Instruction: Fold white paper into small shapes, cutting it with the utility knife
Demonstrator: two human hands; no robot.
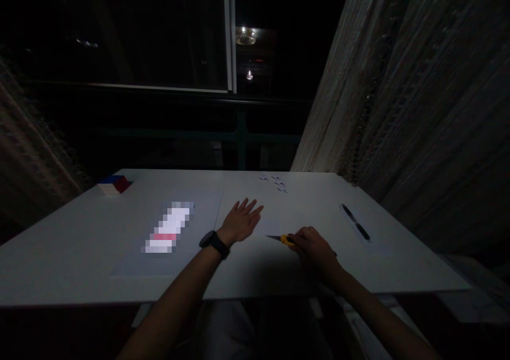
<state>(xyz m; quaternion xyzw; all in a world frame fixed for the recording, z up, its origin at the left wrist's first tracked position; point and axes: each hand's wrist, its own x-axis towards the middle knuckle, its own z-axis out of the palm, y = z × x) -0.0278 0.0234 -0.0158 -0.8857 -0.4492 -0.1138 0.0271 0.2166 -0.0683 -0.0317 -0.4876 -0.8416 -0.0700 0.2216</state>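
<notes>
My left hand (pixel 240 221) lies flat on the white table (pixel 79 243) with fingers stretched out, pressing on a pale sheet of paper (pixel 274 224). A dark watch sits on that wrist. My right hand (pixel 313 246) is closed round a yellow utility knife (pixel 283 239); its blade points left, tip touching the sheet just right of my left hand.
Another paper sheet (pixel 199 211) lies left of my left hand with a blurred-out patch on it. A coloured cube (pixel 115 183) stands at the far left corner. A black pen (pixel 356 222) lies at right, small paper scraps (pixel 279 183) at the far edge. A curtain hangs at right.
</notes>
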